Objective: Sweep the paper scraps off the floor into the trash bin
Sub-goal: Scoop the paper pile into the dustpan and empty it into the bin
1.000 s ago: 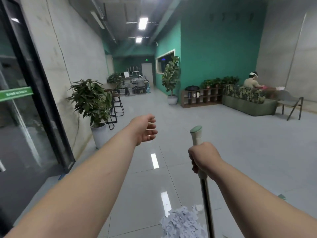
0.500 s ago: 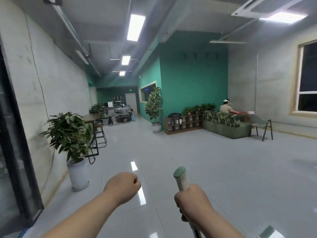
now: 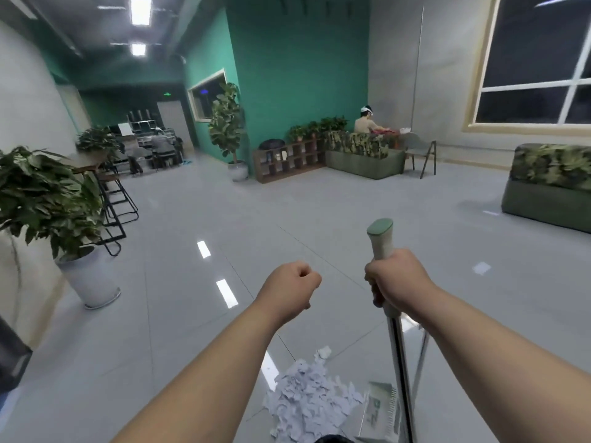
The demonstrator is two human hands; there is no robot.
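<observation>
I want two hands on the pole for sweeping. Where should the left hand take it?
On the bare metal shaft just below the right hand, coming from the left. The right hand fills the white grip, and the shaft stands nearly upright with its left side open above the scraps.

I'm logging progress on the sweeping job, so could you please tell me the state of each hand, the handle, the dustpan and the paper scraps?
Left hand, curled into a fist, holding nothing.
Right hand, gripping the handle just below its green top.
Handle, roughly upright, held by the right hand alone.
Paper scraps, mostly heaped in a pile on the floor, not yet binned.
Dustpan, low beside the pile.
</observation>
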